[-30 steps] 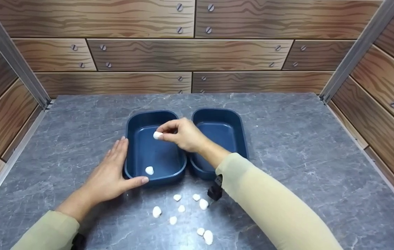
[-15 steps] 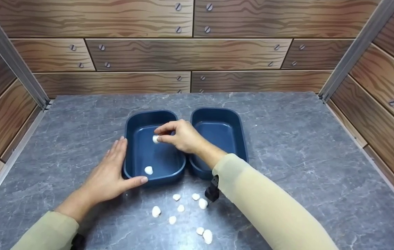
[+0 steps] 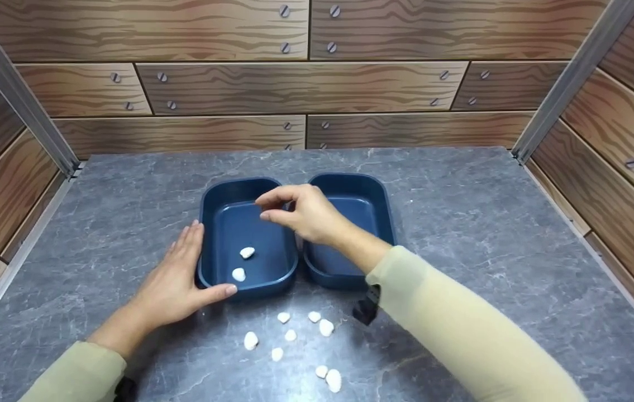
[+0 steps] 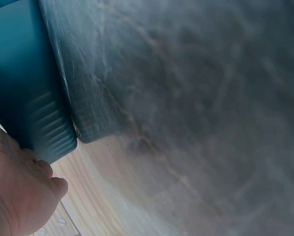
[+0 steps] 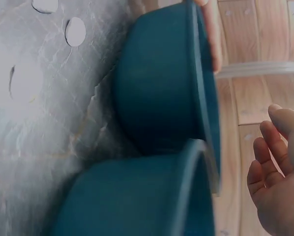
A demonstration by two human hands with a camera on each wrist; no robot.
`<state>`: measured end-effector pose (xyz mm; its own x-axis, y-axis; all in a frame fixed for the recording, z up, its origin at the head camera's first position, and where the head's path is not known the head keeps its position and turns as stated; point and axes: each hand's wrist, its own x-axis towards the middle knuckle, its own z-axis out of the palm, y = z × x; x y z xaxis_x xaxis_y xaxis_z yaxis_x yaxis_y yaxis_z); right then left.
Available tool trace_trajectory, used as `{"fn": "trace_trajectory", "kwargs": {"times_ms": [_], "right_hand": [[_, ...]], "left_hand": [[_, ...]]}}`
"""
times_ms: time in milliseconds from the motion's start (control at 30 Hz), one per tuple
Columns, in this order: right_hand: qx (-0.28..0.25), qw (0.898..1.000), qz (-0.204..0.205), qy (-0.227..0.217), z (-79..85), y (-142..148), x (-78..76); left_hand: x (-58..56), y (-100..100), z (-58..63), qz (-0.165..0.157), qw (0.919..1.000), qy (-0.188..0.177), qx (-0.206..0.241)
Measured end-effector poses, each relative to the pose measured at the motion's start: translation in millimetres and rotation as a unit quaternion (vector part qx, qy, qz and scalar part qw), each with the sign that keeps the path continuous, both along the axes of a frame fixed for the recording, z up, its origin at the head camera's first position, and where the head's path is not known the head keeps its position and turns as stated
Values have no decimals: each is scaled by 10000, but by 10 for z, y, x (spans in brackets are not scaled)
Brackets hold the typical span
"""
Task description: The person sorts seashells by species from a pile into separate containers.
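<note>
Two small white seashells lie in the left blue container (image 3: pixel 249 291), one shell (image 3: pixel 247 253) a little behind the other shell (image 3: pixel 238 274). My left hand (image 3: pixel 174 287) rests against this container with straight fingers along its left wall and the thumb at the near rim. Above the container's right side is my right hand (image 3: pixel 308 215), thumb and fingers apart with nothing between them. In the right wrist view the right hand (image 5: pixel 279 172) shows loosely bent fingers beside the container rims.
A second blue container (image 3: pixel 389 218) stands close on the right, partly hidden by the right forearm. Several white seashells lie on the grey marbled table (image 3: pixel 490 251) in front, among them a larger shell (image 3: pixel 334 381). Wood-patterned walls (image 3: pixel 294 86) enclose the back and sides.
My right hand has let go of a seashell, which now lies in the left container. That hand has moved slightly up and right, fingers parted. The left hand stays in place.
</note>
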<state>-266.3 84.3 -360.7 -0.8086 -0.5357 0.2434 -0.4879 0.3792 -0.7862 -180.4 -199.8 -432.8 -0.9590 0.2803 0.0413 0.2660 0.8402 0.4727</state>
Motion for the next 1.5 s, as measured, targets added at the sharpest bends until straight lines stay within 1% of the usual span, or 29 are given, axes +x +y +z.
{"fn": "trace_trajectory", "kwargs": {"times_ms": [200, 367, 600, 700, 767, 933, 1133, 1200, 1367, 1433, 1500], "right_hand": [[-279, 9989, 279, 243, 190, 198, 202], [-452, 9966, 478, 502, 263, 401, 392], [-722, 9883, 892, 1005, 232, 679, 632], [-847, 9853, 971, 1124, 202, 789, 726], [-891, 9846, 1003, 1121, 172, 859, 790], [-892, 9834, 1215, 1012, 54, 992, 952], [-766, 9826, 1543, 691, -235, 1110, 1122], [-677, 9834, 1614, 489, -338, 1137, 1173], [-401, 9762, 2088, 418, -583, 1179, 1277], [-279, 9721, 2287, 430, -664, 1191, 1309], [-138, 9699, 2401, 387, -732, 1202, 1332]], "left_hand": [[5, -4, -1, -40, 9999, 122, 42], [5, -2, -10, -60, 9997, 229, 43], [8, -3, -13, -65, 9996, 257, 13], [9, -1, -6, -57, 9997, 253, 22], [11, 1, -3, -54, 9997, 250, 22], [18, 3, -3, -35, 9997, 232, 3], [21, 8, -1, -40, 9997, 230, -39], [19, 8, -3, -48, 9997, 238, -41], [22, 4, 2, -45, 9998, 199, -20], [20, 2, 1, -43, 9998, 200, -28], [21, 1, -2, -39, 9998, 210, -52]]}}
